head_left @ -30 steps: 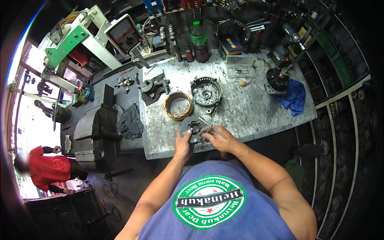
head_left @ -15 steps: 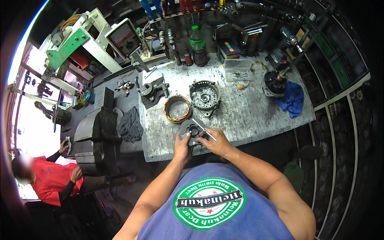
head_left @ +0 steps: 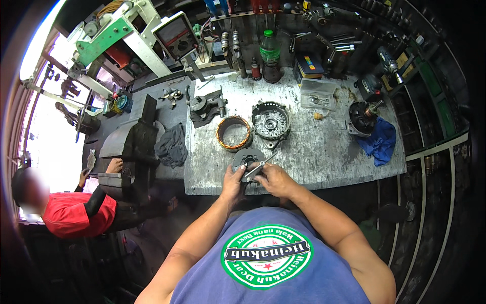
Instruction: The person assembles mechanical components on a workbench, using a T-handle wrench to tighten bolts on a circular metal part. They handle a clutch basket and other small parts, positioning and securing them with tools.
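My left hand (head_left: 233,184) grips the near left side of a dark round metal housing (head_left: 245,155), with the thumb on its face. It is held at the bench's front edge. My right hand (head_left: 274,181) is closed around a slim silver tool, which looks like a T-handle wrench (head_left: 256,169). The tool lies slantwise across the housing; where its tip meets the housing is hidden. Just beyond my hands sits a stator ring (head_left: 234,134) with copper windings. To its right an open alternator end housing (head_left: 271,121) rests on the bench.
On the metal-topped bench (head_left: 324,147) stand a green-capped bottle (head_left: 270,53), a clear plastic box (head_left: 317,95), and a dark motor part (head_left: 362,119) beside a blue cloth (head_left: 378,142). A big vise (head_left: 126,142) is at left. Past it, a person in red (head_left: 78,213) works.
The silver tool has turned over the housing and now slants the other way. My hands stay near the same spot. The view has shifted slightly, and the person in red has leaned toward the vise.
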`<state>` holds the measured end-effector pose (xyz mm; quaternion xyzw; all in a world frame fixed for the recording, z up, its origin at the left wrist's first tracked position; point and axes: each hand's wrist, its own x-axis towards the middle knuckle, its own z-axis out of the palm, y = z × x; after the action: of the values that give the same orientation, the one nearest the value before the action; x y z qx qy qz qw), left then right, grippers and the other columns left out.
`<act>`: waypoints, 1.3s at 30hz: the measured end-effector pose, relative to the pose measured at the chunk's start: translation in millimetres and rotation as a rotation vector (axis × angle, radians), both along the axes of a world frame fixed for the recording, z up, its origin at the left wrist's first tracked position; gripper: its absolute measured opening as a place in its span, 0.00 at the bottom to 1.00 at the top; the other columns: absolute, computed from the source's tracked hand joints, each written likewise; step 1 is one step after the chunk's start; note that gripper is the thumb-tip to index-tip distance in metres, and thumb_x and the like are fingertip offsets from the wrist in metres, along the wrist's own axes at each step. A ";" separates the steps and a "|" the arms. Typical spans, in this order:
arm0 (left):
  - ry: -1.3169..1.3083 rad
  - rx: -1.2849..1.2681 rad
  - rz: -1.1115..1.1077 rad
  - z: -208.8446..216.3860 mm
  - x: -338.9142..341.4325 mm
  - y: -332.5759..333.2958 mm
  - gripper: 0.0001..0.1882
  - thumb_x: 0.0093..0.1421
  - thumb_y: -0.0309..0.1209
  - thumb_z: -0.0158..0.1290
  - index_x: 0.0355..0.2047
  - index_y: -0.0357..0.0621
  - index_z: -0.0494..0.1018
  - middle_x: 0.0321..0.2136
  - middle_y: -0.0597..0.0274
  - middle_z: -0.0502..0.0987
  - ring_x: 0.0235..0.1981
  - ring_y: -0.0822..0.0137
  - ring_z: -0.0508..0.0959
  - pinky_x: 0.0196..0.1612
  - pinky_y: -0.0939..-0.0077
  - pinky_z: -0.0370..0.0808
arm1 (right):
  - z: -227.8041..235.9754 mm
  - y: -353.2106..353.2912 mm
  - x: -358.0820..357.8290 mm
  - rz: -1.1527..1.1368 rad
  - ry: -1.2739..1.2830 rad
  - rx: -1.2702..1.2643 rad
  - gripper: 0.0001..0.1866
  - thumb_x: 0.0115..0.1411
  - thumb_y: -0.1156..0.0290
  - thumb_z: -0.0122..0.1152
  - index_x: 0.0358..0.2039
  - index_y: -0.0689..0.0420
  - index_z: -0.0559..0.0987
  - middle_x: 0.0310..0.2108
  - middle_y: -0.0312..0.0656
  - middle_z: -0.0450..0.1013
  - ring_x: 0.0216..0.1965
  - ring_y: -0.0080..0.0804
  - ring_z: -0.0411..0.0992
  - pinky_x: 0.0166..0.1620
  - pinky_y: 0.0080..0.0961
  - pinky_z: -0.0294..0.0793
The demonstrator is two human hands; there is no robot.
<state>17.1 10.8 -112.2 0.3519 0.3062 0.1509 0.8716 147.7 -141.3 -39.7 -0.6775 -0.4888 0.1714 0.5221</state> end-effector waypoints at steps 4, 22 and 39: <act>0.023 -0.047 0.016 1.4 -0.5 -3.4 0.23 0.74 0.29 0.56 0.65 0.41 0.62 0.54 0.50 0.79 0.53 0.56 0.83 0.57 0.53 0.84 | -1.1 -1.6 5.9 0.064 0.067 -0.114 0.13 0.61 0.71 0.74 0.46 0.59 0.83 0.38 0.51 0.82 0.41 0.55 0.81 0.45 0.45 0.81; -0.007 -0.035 0.023 -2.8 0.8 0.8 0.26 0.74 0.26 0.57 0.68 0.38 0.62 0.55 0.48 0.79 0.53 0.56 0.83 0.56 0.58 0.85 | -4.3 4.3 2.9 0.073 0.164 -0.088 0.09 0.61 0.76 0.74 0.41 0.60 0.83 0.33 0.48 0.83 0.34 0.52 0.83 0.42 0.41 0.84; -0.001 0.082 0.016 -10.7 0.6 0.2 0.34 0.71 0.31 0.62 0.72 0.34 0.60 0.58 0.51 0.77 0.58 0.61 0.79 0.63 0.63 0.78 | -2.4 -5.4 10.4 0.114 0.568 -0.127 0.24 0.68 0.78 0.66 0.64 0.67 0.74 0.53 0.48 0.80 0.51 0.32 0.80 0.56 0.30 0.80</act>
<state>17.7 11.1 -122.9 0.3849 0.3023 0.1706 0.8552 158.1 -146.7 -42.1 -0.6050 -0.3487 0.4137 0.5842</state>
